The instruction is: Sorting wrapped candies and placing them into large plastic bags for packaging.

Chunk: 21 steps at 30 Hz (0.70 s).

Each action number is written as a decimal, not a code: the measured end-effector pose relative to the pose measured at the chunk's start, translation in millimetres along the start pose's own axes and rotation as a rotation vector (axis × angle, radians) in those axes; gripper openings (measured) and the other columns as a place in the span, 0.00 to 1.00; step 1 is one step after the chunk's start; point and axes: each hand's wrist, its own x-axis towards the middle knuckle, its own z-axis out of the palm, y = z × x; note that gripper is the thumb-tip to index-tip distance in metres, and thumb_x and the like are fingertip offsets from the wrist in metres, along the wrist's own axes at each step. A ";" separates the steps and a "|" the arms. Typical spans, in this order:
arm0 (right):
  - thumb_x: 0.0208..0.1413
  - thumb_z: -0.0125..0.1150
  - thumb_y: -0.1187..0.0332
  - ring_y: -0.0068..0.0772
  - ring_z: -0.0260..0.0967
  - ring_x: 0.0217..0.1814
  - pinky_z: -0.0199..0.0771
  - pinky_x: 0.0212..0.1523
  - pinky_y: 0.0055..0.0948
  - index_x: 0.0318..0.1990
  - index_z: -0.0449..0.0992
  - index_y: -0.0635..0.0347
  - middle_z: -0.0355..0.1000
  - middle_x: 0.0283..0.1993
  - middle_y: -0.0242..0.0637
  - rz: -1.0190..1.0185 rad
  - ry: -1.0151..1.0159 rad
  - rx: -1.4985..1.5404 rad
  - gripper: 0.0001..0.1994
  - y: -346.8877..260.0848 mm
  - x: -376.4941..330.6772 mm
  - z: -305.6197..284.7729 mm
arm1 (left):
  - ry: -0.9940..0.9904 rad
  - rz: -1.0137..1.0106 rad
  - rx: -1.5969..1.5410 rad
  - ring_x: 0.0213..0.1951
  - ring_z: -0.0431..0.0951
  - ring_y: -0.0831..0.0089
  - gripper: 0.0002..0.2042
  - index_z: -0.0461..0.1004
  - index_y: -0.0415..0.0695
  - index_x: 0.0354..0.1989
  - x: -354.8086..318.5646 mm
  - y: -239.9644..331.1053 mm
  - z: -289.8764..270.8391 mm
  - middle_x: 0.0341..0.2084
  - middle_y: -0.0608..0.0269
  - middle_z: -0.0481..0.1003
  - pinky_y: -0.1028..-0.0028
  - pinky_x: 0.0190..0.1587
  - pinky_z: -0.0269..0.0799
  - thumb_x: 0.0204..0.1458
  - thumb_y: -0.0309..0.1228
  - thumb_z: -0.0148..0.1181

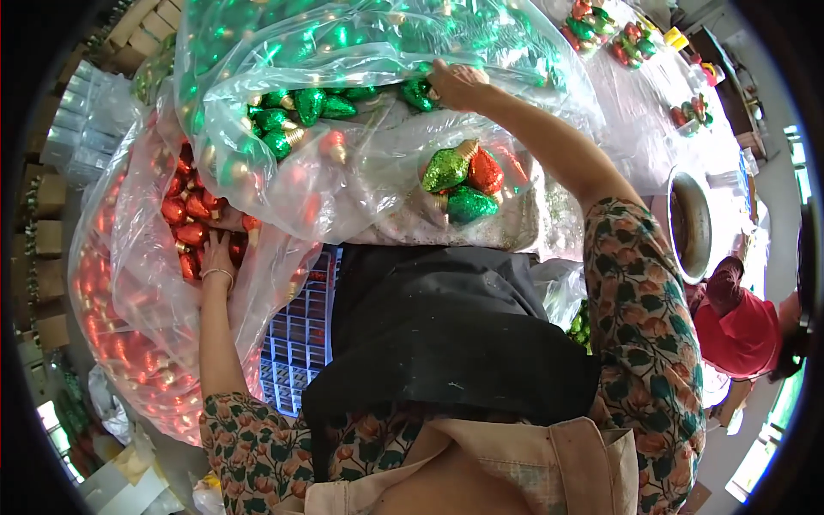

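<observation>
My left hand reaches into an open clear plastic bag at the left, its fingers stretched over shiny red bulb-shaped ornaments with gold caps. Farther off, the curled fingers of my right hand close at the gold-capped end of a green glitter bulb ornament. That ornament is at the mouth of a large clear bag full of green ones. Several loose green ornaments lie by the same mouth. Between my arms, a cluster of light green, red and dark green ornaments rests on the covered table.
A blue plastic crate stands between the red bag and my black apron. More ornament clusters lie at the far right, near a metal basin. A person in red is at the right. Cardboard boxes are stacked left.
</observation>
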 end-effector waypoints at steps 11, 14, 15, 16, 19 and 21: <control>0.53 0.60 0.53 0.28 0.72 0.34 0.74 0.33 0.25 0.49 0.72 0.54 0.71 0.44 0.41 0.364 0.437 0.828 0.20 33.0 -158.1 -68.0 | 0.195 0.096 -0.584 0.50 0.70 0.62 0.28 0.60 0.38 0.57 0.7 -5.8 -71.4 0.52 0.51 0.67 0.68 0.51 0.68 0.45 0.24 0.62; 0.54 0.60 0.57 0.27 0.72 0.34 0.73 0.31 0.25 0.51 0.69 0.61 0.73 0.38 0.37 0.423 0.581 1.408 0.22 13.8 -201.1 -87.8 | 0.446 0.251 -1.195 0.48 0.71 0.70 0.25 0.60 0.36 0.56 -23.7 68.7 -149.8 0.49 0.56 0.69 0.70 0.51 0.68 0.50 0.25 0.60; 0.55 0.58 0.58 0.27 0.72 0.34 0.74 0.31 0.25 0.51 0.68 0.63 0.72 0.38 0.37 0.426 0.596 1.581 0.21 4.4 -209.4 -89.4 | 0.404 0.356 -1.217 0.48 0.71 0.69 0.24 0.61 0.36 0.55 -28.8 105.7 -170.4 0.49 0.56 0.68 0.69 0.51 0.68 0.49 0.23 0.61; 0.55 0.57 0.60 0.27 0.72 0.34 0.74 0.32 0.25 0.51 0.67 0.65 0.72 0.39 0.38 0.423 0.612 1.752 0.21 -4.9 -215.0 -89.2 | 0.387 0.501 -1.240 0.48 0.71 0.68 0.24 0.62 0.35 0.54 -31.6 144.0 -188.7 0.50 0.55 0.68 0.69 0.51 0.68 0.48 0.22 0.62; 0.57 0.54 0.62 0.27 0.72 0.34 0.75 0.33 0.26 0.52 0.66 0.67 0.72 0.39 0.38 0.344 0.638 2.024 0.20 -25.6 -218.7 -86.4 | 0.430 0.994 -0.890 0.47 0.73 0.63 0.25 0.65 0.39 0.52 -30.4 251.2 -221.2 0.49 0.54 0.69 0.70 0.50 0.69 0.43 0.21 0.64; 0.59 0.51 0.64 0.28 0.73 0.34 0.76 0.33 0.27 0.53 0.65 0.67 0.72 0.39 0.39 0.254 0.647 2.192 0.19 -35.7 -217.8 -84.1 | 0.353 1.195 -0.673 0.46 0.74 0.59 0.25 0.67 0.42 0.52 -29.3 299.5 -229.1 0.47 0.56 0.69 0.68 0.48 0.70 0.41 0.23 0.65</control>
